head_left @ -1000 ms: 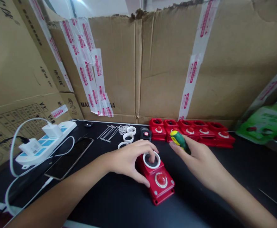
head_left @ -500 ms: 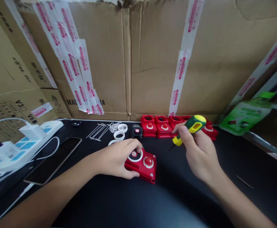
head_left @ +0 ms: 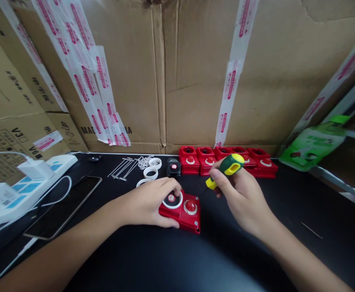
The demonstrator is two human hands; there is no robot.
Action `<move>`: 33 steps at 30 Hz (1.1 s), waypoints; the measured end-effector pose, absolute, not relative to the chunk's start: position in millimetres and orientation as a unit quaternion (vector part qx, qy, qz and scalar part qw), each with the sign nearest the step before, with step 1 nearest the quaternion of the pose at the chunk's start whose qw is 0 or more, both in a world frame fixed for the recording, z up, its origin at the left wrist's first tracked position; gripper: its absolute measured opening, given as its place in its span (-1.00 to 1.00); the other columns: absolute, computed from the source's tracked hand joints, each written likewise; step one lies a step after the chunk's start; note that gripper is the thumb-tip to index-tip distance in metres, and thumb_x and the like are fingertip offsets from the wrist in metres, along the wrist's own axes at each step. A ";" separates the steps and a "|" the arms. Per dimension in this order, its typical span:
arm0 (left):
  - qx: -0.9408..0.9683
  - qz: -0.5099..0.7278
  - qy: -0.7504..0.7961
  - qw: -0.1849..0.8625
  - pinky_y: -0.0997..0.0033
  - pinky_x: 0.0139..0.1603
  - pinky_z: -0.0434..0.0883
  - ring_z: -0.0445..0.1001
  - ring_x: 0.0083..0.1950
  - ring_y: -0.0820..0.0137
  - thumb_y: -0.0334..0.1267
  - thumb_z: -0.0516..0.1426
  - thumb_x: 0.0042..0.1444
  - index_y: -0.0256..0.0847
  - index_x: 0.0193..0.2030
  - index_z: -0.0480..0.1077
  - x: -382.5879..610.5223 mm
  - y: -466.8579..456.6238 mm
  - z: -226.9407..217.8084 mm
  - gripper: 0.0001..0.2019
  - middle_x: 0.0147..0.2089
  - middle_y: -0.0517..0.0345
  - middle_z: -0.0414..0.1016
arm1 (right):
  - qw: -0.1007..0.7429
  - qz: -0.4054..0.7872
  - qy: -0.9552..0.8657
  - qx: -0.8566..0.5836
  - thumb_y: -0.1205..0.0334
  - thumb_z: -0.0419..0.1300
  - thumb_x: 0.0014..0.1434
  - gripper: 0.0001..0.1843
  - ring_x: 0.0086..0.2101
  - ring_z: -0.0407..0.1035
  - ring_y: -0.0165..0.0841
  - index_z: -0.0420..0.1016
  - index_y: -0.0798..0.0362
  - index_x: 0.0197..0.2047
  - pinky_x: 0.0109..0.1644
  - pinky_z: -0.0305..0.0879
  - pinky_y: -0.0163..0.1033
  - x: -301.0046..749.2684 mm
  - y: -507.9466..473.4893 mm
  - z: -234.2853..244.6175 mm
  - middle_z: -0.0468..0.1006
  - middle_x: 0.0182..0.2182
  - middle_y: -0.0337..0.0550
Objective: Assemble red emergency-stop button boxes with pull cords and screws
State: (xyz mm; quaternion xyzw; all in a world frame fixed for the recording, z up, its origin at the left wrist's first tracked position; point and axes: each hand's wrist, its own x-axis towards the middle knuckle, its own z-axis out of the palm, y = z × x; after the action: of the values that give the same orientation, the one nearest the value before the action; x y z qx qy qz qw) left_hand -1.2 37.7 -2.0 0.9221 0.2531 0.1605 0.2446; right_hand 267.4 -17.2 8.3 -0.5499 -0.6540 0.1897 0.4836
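Observation:
My left hand [head_left: 155,205] grips a red box-shaped housing [head_left: 180,215] from its left side, fingers over the top and thumb along the front edge. On the housing's face sit a white ring around a black disc [head_left: 171,198] with a red-and-white emblem, a red dome [head_left: 191,206] and corner screws. My right hand [head_left: 241,190] is closed around a yellow-and-green screwdriver [head_left: 230,165], held tilted. Its dark shaft points down-left to the screw at the housing's far right corner; whether the tip sits in the screw head I cannot tell.
Several similar red housings [head_left: 209,160] stand in a row at the back. Left of them are a black round part [head_left: 174,167], white rings [head_left: 150,173], a chain and metal rods [head_left: 124,168]. A phone [head_left: 65,209], power strip [head_left: 28,186] and green pouch [head_left: 314,144] flank the sides.
My right hand has brought the screwdriver left and down to the housing's far right corner. My left hand keeps its hold on the housing. The view has shifted slightly.

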 end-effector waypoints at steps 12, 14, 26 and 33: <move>0.923 0.160 0.257 0.236 0.27 -0.01 0.41 0.52 -0.02 0.20 0.00 0.51 0.03 -0.10 0.05 0.36 -1.9 39.0 -4.3 -0.42 0.03 0.08 0.52 | 0.475 0.235 -0.677 -0.512 -0.19 0.20 0.43 -0.60 -0.37 0.48 -0.29 0.53 0.00 -0.10 -0.26 0.43 -0.17 265.3 -19.7 16.9 0.57 -0.32 -0.18; 0.923 0.160 0.258 0.237 0.27 -0.02 0.42 0.53 -0.03 0.20 0.00 0.51 0.03 -0.11 0.04 0.36 -2.0 39.4 -4.5 -0.43 0.01 0.09 0.53 | 0.462 0.223 -0.697 -0.501 -0.16 0.21 0.43 -0.63 -0.34 0.49 -0.27 0.54 -0.01 -0.10 -0.21 0.45 -0.15 266.5 -20.5 21.3 0.59 -0.30 -0.16; 0.924 0.160 0.258 0.232 0.28 -0.03 0.42 0.55 0.00 0.18 -0.01 0.51 0.02 -0.10 0.04 0.36 -1.8 38.7 -4.1 -0.43 0.07 0.06 0.55 | 0.437 0.145 -0.722 -0.517 -0.04 0.36 0.32 -0.73 -0.21 0.58 -0.14 0.58 -0.01 -0.11 -0.11 0.47 -0.08 272.2 -18.7 29.5 0.72 -0.21 -0.07; 0.920 0.169 0.252 0.247 0.29 -0.03 0.44 0.56 -0.03 0.19 -0.01 0.53 0.00 -0.11 0.05 0.38 -0.6 38.5 -0.4 -0.40 0.00 0.09 0.54 | 0.421 0.117 -0.726 -0.531 -0.12 0.30 0.36 -0.66 -0.26 0.56 -0.15 0.60 0.01 -0.15 -0.16 0.42 -0.09 275.1 -16.5 25.3 0.70 -0.25 -0.07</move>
State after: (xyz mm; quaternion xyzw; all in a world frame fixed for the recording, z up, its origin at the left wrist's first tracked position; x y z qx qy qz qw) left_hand -0.6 38.5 -0.4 0.9202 0.2523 0.1693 0.2467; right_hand 275.1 -16.5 25.3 -0.5311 -0.7261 0.1175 0.4206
